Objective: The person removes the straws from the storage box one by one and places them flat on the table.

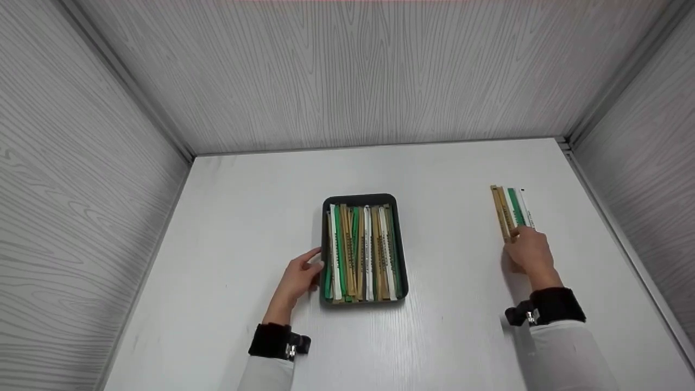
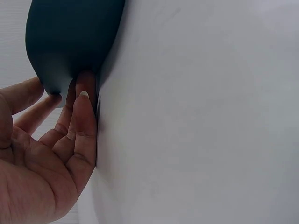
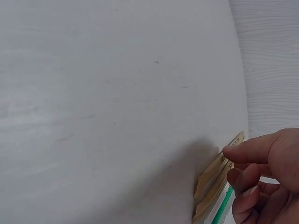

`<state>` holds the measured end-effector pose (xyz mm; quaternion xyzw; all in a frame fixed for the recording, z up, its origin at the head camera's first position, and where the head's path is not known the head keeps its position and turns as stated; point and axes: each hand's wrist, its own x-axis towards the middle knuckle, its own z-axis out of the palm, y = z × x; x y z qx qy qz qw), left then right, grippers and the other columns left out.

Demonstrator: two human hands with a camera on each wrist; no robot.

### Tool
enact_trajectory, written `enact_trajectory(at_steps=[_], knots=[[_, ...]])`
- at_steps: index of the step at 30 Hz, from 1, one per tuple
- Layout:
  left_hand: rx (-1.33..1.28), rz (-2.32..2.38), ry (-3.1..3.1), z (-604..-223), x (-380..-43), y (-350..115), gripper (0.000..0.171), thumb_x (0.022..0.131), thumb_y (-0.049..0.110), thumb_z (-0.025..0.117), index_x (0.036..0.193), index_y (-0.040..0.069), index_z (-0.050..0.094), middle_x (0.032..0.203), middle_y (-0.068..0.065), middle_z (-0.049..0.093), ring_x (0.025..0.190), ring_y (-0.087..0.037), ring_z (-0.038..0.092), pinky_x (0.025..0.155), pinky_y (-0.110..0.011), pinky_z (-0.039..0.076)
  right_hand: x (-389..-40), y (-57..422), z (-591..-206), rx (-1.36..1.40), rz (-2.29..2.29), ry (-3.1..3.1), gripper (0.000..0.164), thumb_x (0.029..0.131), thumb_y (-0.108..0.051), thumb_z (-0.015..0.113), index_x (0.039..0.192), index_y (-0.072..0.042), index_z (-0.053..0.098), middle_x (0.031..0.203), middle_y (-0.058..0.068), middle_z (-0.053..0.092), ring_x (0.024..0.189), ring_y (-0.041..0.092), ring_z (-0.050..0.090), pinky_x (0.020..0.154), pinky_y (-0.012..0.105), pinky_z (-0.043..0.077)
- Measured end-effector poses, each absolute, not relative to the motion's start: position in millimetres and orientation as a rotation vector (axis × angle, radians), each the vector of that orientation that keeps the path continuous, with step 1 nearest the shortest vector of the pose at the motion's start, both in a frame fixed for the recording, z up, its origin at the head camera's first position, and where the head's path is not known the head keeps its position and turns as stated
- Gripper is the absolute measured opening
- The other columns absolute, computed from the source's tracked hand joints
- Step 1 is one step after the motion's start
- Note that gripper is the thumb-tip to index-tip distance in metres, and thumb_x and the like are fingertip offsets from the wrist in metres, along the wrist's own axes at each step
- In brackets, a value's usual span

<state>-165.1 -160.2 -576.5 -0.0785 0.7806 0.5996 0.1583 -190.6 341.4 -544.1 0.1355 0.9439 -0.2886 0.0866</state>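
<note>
A dark rectangular tray [image 1: 402, 255] stands mid-table, filled with long, slim printed stick packets [image 1: 361, 252] in brown, white and green, lying side by side. My left hand [image 1: 298, 278] touches the tray's left outer wall, fingertips against the dark side [image 2: 74, 37] in the left wrist view. Over to the right, a short row of similar packets [image 1: 513, 206] lies on the table. My right hand [image 1: 529, 250] is at their near end. In the right wrist view, its thumb and curled fingers pinch a brown stick packet [image 3: 210, 175] at the row's left side, beside white and green ones.
The white table [image 1: 244, 217] is enclosed by grey wood-grain panels [image 1: 347, 76] at the back and both sides. White tabletop lies between the tray and the row of packets. Each wrist wears a black band [image 1: 558, 305] with a small camera.
</note>
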Motion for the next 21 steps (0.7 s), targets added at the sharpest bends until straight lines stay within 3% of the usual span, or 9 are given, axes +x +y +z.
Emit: enact_trajectory(at_steps=[4,7,11,16,21], knots=[[-0.22,1.723,2.224,-575.5,-165.1,-161.1,0.046,0.1,0.016,0.057,0.145,0.014,0.05,0.085,-0.011,0.063,0.067,-0.02,0.058,0.058,-0.031,0.048,-189.4,329.2,-537.3,0.35,-0.841,2.866,0.041,0.091,-0.009,0.057,0.126,0.011,0.052,0.111,0.035,0.058,0.085,0.037,0.061,0.056,0.035,0.05],[-0.217,1.736,2.22,-575.8,-164.5,-162.5,0.046,0.1,0.016,0.057,0.145,0.013,0.05,0.085,-0.011,0.063,0.067,-0.02,0.058,0.058,-0.031,0.048,-187.6,303.3,-526.7,0.194,-0.83,2.978,0.038,0.093,-0.011,0.059,0.124,0.01,0.056,0.102,0.031,0.063,0.079,0.034,0.062,0.057,0.038,0.049],[-0.2,1.756,2.219,-576.0,-163.3,-162.8,0.045,0.1,0.015,0.057,0.145,0.012,0.049,0.084,-0.012,0.065,0.066,-0.02,0.06,0.058,-0.031,0.048,-180.4,246.3,-511.7,-0.095,-0.835,3.064,0.033,0.093,-0.014,0.064,0.12,0.005,0.062,0.085,0.017,0.065,0.071,0.028,0.061,0.061,0.041,0.048],[-0.18,1.759,2.223,-576.6,-163.3,-161.1,0.046,0.1,0.015,0.057,0.145,0.012,0.05,0.086,-0.012,0.065,0.066,-0.019,0.06,0.059,-0.031,0.048,-163.0,170.8,-506.1,-0.348,-0.85,2.984,0.032,0.092,-0.018,0.068,0.12,-0.002,0.064,0.086,0.005,0.063,0.072,0.019,0.059,0.062,0.038,0.049],[-0.182,1.744,2.24,-577.4,-162.6,-160.6,0.046,0.1,0.016,0.057,0.145,0.011,0.049,0.089,-0.013,0.064,0.068,-0.02,0.06,0.06,-0.033,0.049,-152.7,119.5,-520.4,-0.513,-0.793,2.944,0.03,0.091,-0.014,0.069,0.118,-0.002,0.065,0.085,0.002,0.063,0.07,0.016,0.058,0.062,0.034,0.05]])
